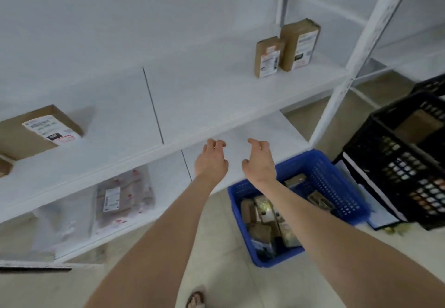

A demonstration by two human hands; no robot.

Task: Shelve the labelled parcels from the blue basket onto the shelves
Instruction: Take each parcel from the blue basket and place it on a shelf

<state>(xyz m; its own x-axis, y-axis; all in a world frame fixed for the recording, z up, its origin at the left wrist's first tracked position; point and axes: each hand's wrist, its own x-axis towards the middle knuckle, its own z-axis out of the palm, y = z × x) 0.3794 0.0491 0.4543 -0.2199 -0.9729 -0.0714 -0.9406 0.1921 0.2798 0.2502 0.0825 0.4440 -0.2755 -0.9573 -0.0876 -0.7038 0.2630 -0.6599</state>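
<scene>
At nine o'clock of the view, a flat brown cardboard parcel with a white label (38, 131) lies on the middle board of the white metal shelves (204, 95). Below it, toward seven o'clock, a clear plastic-wrapped parcel with a small label (124, 195) lies flat on the lower board. At the centre, the left hand (212, 160) and the right hand (260, 163) reach out side by side, just under the middle board's front edge; each grip is slack, fingers loosely curled, holding nothing. At one o'clock, two upright brown labelled parcels (268, 57) stand touching on the middle board. At five o'clock of the hands, the blue perforated plastic basket (337, 187) sits on the floor, brown parcels (260, 233) heaped inside. At three o'clock, a black slotted plastic crate (397, 175) stands beside the basket.
</scene>
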